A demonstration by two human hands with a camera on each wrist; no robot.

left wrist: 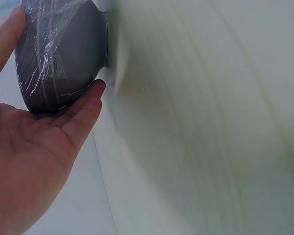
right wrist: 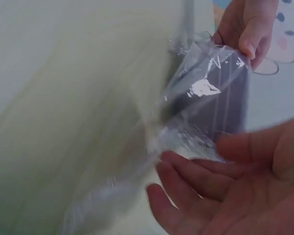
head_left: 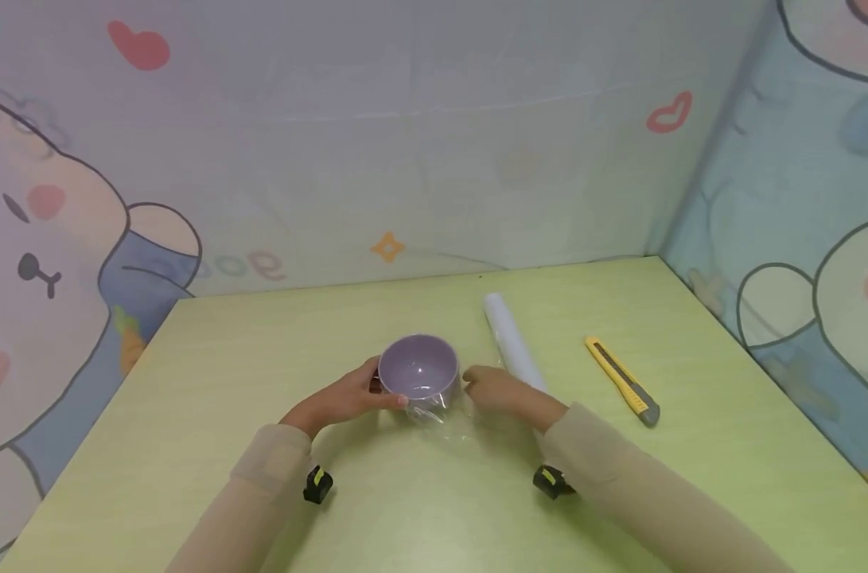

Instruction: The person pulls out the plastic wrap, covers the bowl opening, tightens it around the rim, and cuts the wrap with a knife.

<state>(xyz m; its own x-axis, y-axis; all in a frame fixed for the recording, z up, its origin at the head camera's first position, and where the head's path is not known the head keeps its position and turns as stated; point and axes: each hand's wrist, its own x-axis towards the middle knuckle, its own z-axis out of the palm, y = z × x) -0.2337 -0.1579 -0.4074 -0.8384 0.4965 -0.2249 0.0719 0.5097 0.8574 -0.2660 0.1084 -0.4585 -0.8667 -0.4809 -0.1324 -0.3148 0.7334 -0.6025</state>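
A purple bowl [head_left: 419, 368] stands near the middle of the table, with clear plastic wrap [head_left: 434, 410] bunched along its front. My left hand [head_left: 351, 394] grips the bowl from the left, thumb near the front rim and fingers round the side. In the left wrist view the wrap [left wrist: 56, 49] clings to the bowl's wall [left wrist: 81, 56] in creases. My right hand [head_left: 501, 391] is just right of the bowl, beside the loose wrap. From the right wrist view, its fingers [right wrist: 196, 186] are loosely bent, thumb apart, close to the trailing film [right wrist: 181, 139]; contact is hard to tell.
A white roll [head_left: 508, 338] lies behind my right hand, its near end hidden by that hand. Farther right is a yellow and grey utility knife [head_left: 622, 380]. Cartoon-printed cloth [head_left: 419, 159] borders the table's [head_left: 297, 326] back and sides.
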